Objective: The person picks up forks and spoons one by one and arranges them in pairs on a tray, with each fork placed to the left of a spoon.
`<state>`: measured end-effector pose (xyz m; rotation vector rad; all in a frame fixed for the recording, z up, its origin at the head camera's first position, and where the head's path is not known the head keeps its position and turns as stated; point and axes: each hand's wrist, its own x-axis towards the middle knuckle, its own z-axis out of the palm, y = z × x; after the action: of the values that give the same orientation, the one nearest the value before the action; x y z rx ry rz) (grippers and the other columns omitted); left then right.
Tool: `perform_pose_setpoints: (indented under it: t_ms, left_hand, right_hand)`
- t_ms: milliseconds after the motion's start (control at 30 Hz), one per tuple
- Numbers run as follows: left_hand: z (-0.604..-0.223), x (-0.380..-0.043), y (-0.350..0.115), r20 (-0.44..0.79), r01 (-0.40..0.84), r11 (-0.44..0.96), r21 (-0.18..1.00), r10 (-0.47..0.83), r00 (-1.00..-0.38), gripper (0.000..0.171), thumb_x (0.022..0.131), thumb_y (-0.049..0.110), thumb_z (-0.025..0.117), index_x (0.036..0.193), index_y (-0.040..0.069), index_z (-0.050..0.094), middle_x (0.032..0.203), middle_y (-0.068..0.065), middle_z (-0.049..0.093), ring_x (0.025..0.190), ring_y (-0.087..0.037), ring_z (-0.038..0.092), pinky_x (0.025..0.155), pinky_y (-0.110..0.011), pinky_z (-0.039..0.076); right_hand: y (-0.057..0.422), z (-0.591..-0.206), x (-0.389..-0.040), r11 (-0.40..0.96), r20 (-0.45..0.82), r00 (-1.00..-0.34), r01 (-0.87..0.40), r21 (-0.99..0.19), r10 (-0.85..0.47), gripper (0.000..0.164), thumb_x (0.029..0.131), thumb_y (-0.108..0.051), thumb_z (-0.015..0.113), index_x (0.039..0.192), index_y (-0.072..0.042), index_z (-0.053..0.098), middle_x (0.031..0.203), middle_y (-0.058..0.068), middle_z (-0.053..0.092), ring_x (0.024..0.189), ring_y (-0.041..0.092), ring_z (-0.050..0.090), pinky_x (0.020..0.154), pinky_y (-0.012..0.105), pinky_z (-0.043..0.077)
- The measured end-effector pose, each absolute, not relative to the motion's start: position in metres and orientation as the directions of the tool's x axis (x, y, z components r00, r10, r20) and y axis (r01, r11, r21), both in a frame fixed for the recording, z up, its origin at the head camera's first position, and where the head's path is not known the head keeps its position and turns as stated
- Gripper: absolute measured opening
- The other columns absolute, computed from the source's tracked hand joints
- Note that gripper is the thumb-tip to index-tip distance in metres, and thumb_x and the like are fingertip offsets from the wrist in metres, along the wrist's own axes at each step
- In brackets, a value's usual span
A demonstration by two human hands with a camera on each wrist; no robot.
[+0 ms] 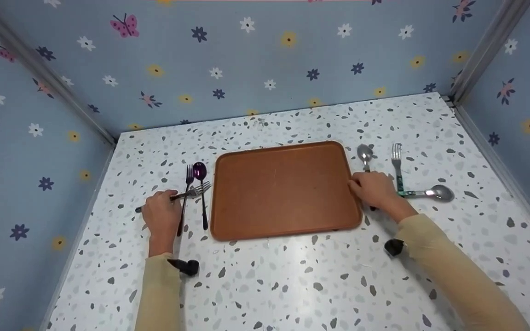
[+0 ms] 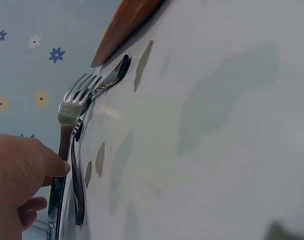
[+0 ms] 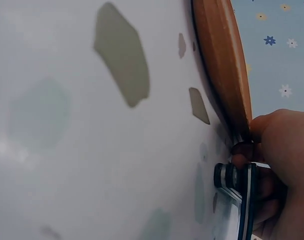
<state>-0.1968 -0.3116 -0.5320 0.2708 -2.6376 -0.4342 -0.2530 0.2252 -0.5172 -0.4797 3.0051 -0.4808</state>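
My left hand (image 1: 161, 212) pinches the dark handle of a fork (image 2: 71, 111), thumb and fingers on either side. The fork's tines point toward the tray and cross over a dark purple fork (image 1: 188, 177) and a purple spoon (image 1: 199, 171). At the right edge of the brown tray (image 1: 288, 191) is my right hand (image 1: 375, 189), thumb against the rim, fingers curled round the dark handle of a metal spoon (image 1: 365, 152). That handle is mostly hidden under the hand; its end shows below.
Right of my right hand lie a fork (image 1: 396, 158) with a green patterned handle and another spoon (image 1: 440, 193) lying sideways, their handle ends meeting. All rest on a speckled white table (image 1: 283, 285). Flowered blue panels (image 1: 265, 59) stand at the back and both sides.
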Motion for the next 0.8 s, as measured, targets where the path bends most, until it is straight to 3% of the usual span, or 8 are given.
perform_pose_setpoints:
  t_ms: [200,300,800]
  left_hand:
    - [-0.532,-0.194,-0.315,0.287,-0.209,0.916,0.343,-0.314,-0.905,0.026,0.091,0.01,0.062,0.115,0.007,0.072,0.111,-0.02,0.066,0.098,-0.046,0.059,0.082,-0.061,0.041]
    - [-0.531,-0.191,-0.316,0.227,-0.247,0.912,0.327,-0.329,-0.917,0.025,0.094,0.014,0.061,0.116,0.009,0.072,0.111,-0.019,0.066,0.102,-0.045,0.057,0.087,-0.062,0.036]
    - [-0.524,-0.186,-0.321,0.176,-0.227,0.928,0.296,-0.287,-0.942,0.019,0.09,0.018,0.068,0.105,0.009,0.075,0.1,-0.016,0.07,0.089,-0.045,0.061,0.074,-0.06,0.042]
  right_hand:
    - [0.223,-0.517,-0.254,0.891,0.006,-0.947,-0.304,-0.337,-0.321,0.031,0.1,-0.031,0.052,0.075,-0.015,0.058,0.06,0.0,0.052,0.054,0.02,0.05,0.053,0.037,0.039]
    - [0.222,-0.517,-0.254,0.891,0.002,-0.946,-0.306,-0.336,-0.324,0.031,0.1,-0.031,0.052,0.074,-0.015,0.057,0.06,0.0,0.051,0.054,0.02,0.05,0.053,0.036,0.039]
    - [0.226,-0.524,-0.251,0.895,0.014,-0.955,-0.281,-0.348,-0.295,0.031,0.1,-0.032,0.051,0.074,-0.016,0.055,0.059,0.0,0.051,0.054,0.021,0.049,0.053,0.036,0.037]
